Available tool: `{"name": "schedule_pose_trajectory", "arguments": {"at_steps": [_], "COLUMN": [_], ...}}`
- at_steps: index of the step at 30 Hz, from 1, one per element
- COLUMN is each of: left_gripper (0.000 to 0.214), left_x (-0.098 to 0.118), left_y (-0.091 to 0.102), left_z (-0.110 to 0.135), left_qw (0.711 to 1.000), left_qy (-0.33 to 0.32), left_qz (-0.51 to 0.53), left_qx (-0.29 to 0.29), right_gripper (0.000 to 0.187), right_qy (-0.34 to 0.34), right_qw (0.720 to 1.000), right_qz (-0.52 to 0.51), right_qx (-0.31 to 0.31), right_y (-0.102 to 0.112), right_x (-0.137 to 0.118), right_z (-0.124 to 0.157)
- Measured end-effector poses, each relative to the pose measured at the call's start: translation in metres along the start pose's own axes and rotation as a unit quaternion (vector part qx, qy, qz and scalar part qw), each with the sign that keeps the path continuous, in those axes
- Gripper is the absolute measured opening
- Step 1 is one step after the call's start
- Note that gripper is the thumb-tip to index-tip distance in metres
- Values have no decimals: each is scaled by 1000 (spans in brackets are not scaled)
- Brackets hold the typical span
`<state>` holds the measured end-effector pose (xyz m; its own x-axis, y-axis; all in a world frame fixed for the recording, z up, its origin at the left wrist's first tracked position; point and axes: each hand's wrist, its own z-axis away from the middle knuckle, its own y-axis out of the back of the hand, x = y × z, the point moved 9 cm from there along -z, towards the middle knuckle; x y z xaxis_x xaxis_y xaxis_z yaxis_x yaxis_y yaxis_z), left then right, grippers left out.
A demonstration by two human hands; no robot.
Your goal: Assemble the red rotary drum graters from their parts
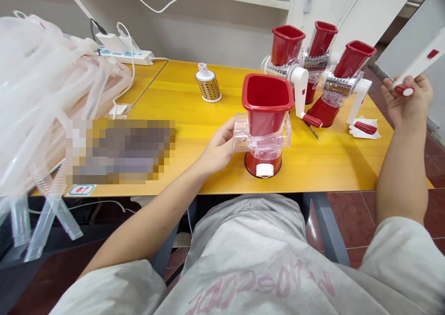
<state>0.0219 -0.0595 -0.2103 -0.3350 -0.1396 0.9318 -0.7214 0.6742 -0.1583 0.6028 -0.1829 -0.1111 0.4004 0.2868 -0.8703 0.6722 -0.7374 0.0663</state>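
While I watch from afar, the left hand (pixel 217 148) has its fingers (pixel 229 134) curved partly around the clear drum housing (pixel 260 136) of a red rotary grater (pixel 267 106) standing on the yellow tabletop (pixel 333 162). The right hand (pixel 406 103), beyond the other graters (pixel 321 39), has its fingers curled around a white crank handle (pixel 422 60) with a red tip.

The grater hopper (pixel 267 104) — red; the tabletop (pixel 327 162) — plain yellow.
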Motion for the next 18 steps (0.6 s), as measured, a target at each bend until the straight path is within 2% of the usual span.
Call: {"name": "schedule_pose_trajectory", "arguments": {"at_steps": [2,4,5,7,9,11,13,15,18], "left_gripper": [52,50,49,50,53,54,54,55,54], "left_x": [-2,-5,-7,-10,-12,-12,-11,-12,-15], "left_y": [4,11,16,25,31,34,38,42,46], "left_z": [0,-2,-2,-4,-4,-5,-5,-5,-5], "left_qw": [1000,999,999,997,996,996,995,994,993], "left_qy": [4,8,9,12,11,4,-7,-11,-8], "left_qz": [4,9,11,18,29,39,41,44,60], "left_qx": [11,33,47,68,79,82,86,95,106], "right_gripper": [63,49,49,63,76,70,46,28,22], "right_qy": [7,23,35,61,61,36,53,89,95], "right_qw": [999,997,995,987,974,941,901,865,834], "right_qz": [-26,-34,-39,-42,-5,85,188,265,298], "right_qx": [-22,-65,-90,-141,-220,-326,-388,-417,-453], "right_y": [-5,-20,-31,-59,-96,-138,-170,-191,-210], "right_x": [-13,-27,-34,-44,-50,-50,-56,-64,-60], "right_z": [27,49,58,72,90,117,148,174,197]}}
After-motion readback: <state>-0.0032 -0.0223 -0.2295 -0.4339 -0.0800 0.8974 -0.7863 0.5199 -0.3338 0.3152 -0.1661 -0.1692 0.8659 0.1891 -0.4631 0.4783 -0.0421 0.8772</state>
